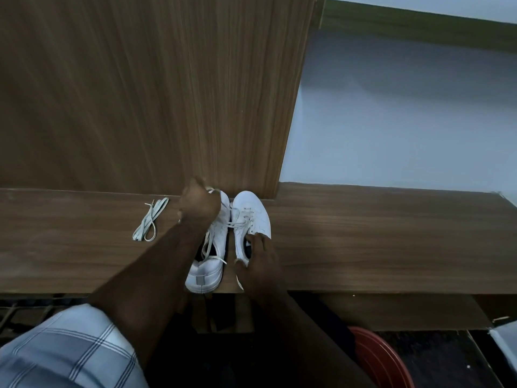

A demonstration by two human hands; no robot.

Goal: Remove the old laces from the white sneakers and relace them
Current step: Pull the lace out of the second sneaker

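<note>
Two white sneakers sit side by side on the wooden bench point(363, 242), toes pointing at the back panel point(140, 93) and heels toward the person. The left sneaker point(208, 264) has its heel right at the front edge of the bench, maybe hanging over a touch, so it wouldn't take much of a tug to pull it off. The right sneaker point(251, 217) sits a bit further in.

The left hand point(199, 204) is up by the toe end of the left sneaker with the fingers curled, and a lace point(208, 247) trails slack from there down across the shoe opening to the heel. My guess is it's pinching that lace and drawing it out, but the grip is turned away from the camera, so I can't tell for sure. The right hand point(258, 257) rests on the collar of the right sneaker, fingers spread over it, which looks like it's there to pin the shoe down. That shoe is still laced.

A loose lace point(151, 219) lies in a bundle on the bench off to the left, well apart from the shoes and out of the way.

Room-wise, the toes are just about against the panel, so there's nothing to gain going forward. Plenty of open bench to both sides though.
</note>
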